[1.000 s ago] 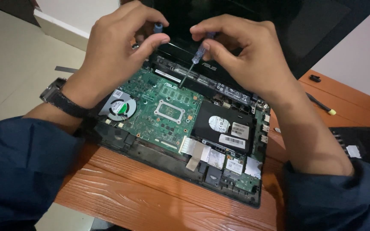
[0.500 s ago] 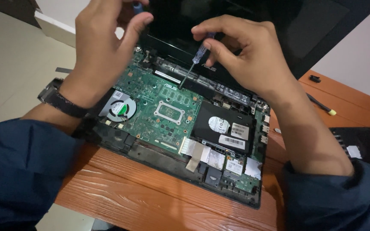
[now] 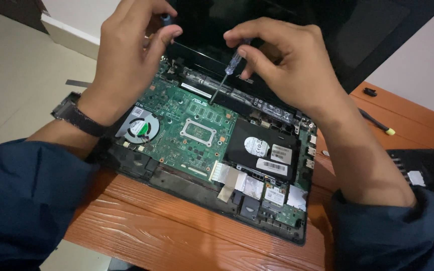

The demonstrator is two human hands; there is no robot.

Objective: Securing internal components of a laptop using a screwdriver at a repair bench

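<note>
Orange wooden table [image 3: 177, 236], opened laptop [image 3: 202, 140] beneath hands, right hand [image 3: 282, 65] pinching screwdriver [image 3: 224, 75], left hand [image 3: 126, 55] gripping a dark handle [image 3: 166, 19].

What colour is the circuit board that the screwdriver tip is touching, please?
Green, seen in the head view: the circuit board under the screwdriver.

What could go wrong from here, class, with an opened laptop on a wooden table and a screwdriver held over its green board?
1. The right hand holds the screwdriver tilted, its tip by the green board; a slip might scratch the board.
2. The left hand pinches a small dark object above the open laptop; dropped, it might fall among the parts.
3. The laptop's near corner sits close to the table edge, so a push may shift it off.
</note>
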